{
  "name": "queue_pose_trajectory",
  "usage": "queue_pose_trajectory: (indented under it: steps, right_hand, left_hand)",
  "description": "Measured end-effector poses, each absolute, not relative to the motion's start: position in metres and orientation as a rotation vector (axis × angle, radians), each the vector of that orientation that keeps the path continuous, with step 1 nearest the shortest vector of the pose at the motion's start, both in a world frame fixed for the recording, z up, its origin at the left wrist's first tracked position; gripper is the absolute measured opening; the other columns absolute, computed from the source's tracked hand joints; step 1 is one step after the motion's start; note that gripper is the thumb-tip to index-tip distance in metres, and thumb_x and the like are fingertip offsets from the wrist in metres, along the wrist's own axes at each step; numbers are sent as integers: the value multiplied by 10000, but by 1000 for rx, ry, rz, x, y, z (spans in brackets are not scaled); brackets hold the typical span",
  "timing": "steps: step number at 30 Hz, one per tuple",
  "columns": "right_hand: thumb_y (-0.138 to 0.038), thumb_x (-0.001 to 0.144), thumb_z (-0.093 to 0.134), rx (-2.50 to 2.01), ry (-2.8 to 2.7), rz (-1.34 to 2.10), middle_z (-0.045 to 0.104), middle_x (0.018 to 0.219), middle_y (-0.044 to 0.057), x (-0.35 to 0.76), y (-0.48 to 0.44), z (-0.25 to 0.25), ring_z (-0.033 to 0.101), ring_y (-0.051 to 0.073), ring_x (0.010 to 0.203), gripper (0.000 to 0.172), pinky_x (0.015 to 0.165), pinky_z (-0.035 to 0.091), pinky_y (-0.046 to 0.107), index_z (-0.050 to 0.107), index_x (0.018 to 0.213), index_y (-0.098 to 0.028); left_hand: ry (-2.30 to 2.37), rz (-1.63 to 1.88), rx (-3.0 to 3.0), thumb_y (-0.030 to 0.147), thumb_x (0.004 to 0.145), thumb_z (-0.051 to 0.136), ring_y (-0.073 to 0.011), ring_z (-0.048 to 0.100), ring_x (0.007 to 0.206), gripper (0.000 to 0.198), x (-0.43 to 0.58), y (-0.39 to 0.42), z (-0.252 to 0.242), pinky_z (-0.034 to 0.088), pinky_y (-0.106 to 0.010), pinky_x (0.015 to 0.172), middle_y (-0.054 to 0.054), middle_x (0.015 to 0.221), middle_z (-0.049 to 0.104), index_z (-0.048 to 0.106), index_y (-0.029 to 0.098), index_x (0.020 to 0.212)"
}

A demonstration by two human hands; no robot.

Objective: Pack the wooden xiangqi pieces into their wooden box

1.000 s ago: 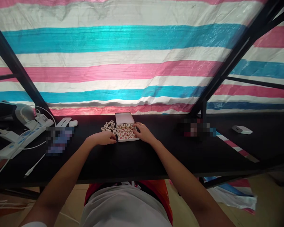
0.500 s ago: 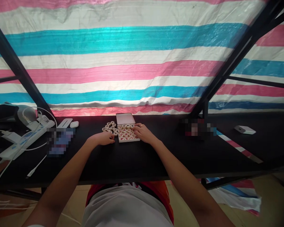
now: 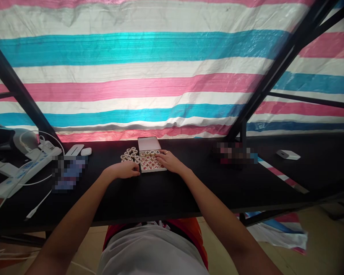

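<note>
A shallow white box (image 3: 153, 171) with its lid (image 3: 149, 144) folded back stands on the dark desk. Inside lie rows of round xiangqi pieces (image 3: 149, 163), most with red characters and some at the back with dark ones. My right hand (image 3: 169, 161) reaches over the box's right side, its bent fingers closed on a piece in the upper right. Left of the box, a loose cluster of xiangqi pieces (image 3: 129, 152) carries dark characters. Just in front of that cluster rests my left hand (image 3: 126, 170), fingers curled in; whatever they may hold is hidden.
On the left are a white power strip (image 3: 25, 172) with cables, a blurred-out phone-like item (image 3: 70, 173) and a small white case (image 3: 86, 151). A pixelated object (image 3: 232, 154) and a white adapter (image 3: 288, 154) lie to the right. Striped plastic sheeting (image 3: 149, 88) hangs behind the desk.
The whole view has shifted slightly, so the desk items appear a little further left. My right fingers have moved slightly over the box's pieces; my left hand stays beside the cluster, fingers curled.
</note>
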State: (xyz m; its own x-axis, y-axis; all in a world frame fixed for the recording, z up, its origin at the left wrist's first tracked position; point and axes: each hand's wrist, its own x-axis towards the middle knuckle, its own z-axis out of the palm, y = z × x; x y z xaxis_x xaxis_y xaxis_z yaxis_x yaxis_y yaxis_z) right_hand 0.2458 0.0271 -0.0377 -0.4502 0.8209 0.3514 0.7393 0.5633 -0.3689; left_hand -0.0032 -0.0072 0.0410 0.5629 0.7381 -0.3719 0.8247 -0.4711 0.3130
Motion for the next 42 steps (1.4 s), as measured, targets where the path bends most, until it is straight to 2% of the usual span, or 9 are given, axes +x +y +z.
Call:
queue_pose_trajectory:
  steps: [5,12,16,19,25,29,36,39,42]
  right_hand:
    - [-320,919,429,-1263,-2283,181,596,1126,117,246,23,-35,485,264,1177,340,1023,382,411,689,1094,-187]
    - [-401,875,520,-1225,-2170,147,485,1254,135,247,11,-29,478,267,1160,352,999,406,442,668,1140,-223]
    - [-367,870,539,-1015,-2296,167,510,1246,127,233,-9,-20,457,251,1194,305,1015,394,421,685,1100,-229]
    - [-299,887,512,-860,-2428,204,497,1293,117,222,-21,-14,445,243,1217,281,1032,371,419,673,1109,-236]
    - [-237,877,516,-875,-2485,298,505,1301,90,221,-24,-14,482,223,1183,294,1025,376,406,647,1140,-253]
    - [-228,878,505,-846,-2473,370,543,1275,63,223,-23,-12,506,209,1159,276,1002,401,372,667,1100,-261]
    - [-207,872,476,-920,-2246,444,672,1061,37,229,-15,-15,606,185,1003,252,918,456,335,703,973,-244]
    - [-220,862,498,-1093,-2086,359,673,987,50,237,-5,-20,611,195,946,217,891,462,353,700,941,-228]
    - [-221,852,510,-1164,-2036,315,639,1015,63,245,3,-24,590,196,967,210,910,445,363,690,960,-219]
  left_hand:
    - [1192,-113,2442,404,820,450,-164,567,717,283,-2,-8,42,381,-243,602,-17,819,644,644,207,879]
    - [1203,110,2543,359,876,404,-165,572,732,279,4,-9,42,404,-246,670,-17,784,628,626,197,922]
    - [1228,327,2601,344,858,492,-199,578,951,374,12,-13,36,430,-274,827,-59,1092,602,525,209,1205]
    - [1171,349,2645,314,846,529,-215,558,1029,443,16,-13,28,437,-292,860,-73,1232,523,476,233,1279]
    - [1107,293,2680,312,883,486,-203,565,1010,310,17,-9,18,438,-275,862,-67,1136,577,575,233,1169]
    - [1105,240,2692,339,877,499,-218,554,1034,304,17,-8,20,422,-292,893,-70,1119,608,594,220,1140]
    - [1065,234,2743,326,895,477,-203,557,1001,228,20,-5,15,395,-293,918,-52,1008,649,637,205,1006]
    - [1098,272,2735,341,898,466,-208,544,1041,278,19,-5,15,389,-297,929,-59,1069,633,611,209,1094]
    - [1159,304,2701,358,891,446,-214,527,1086,380,13,-6,24,381,-293,941,-65,1160,597,545,214,1228]
